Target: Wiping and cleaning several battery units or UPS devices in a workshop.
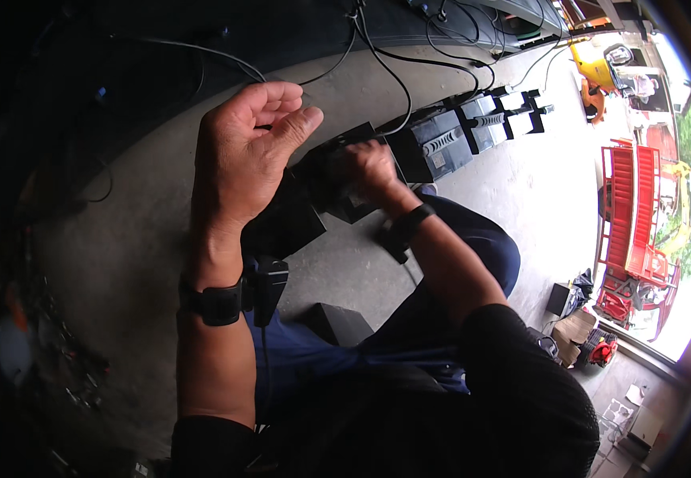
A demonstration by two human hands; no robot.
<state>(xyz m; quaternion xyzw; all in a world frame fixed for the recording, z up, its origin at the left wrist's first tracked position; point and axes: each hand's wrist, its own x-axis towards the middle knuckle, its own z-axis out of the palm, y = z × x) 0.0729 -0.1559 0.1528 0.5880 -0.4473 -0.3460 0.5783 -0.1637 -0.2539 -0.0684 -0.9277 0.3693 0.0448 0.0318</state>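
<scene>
My left hand (pixel 254 143) is raised over the row of black box-shaped units. Its fingers are loosely curled, the thumb stands apart from them, and nothing shows in between. My right hand (pixel 373 169) is at the top of a black box (pixel 353 209), slightly blurred. Its fingers are bent inward, and whatever they hold is hidden. Nearer me and to the left, another black box (pixel 285 227) is partly covered by my left wrist. Beyond my right hand, a box with a grey ribbed handle (pixel 441 143) continues the row.
More boxes (pixel 485 123) run toward the upper right. Black cables (pixel 397 60) hang over them from a dark surface. A dark wedge-shaped object (pixel 337 325) lies on the concrete floor (pixel 154 239) between my legs. At right are a red metal frame (pixel 630 211) and yellow equipment (pixel 596 68).
</scene>
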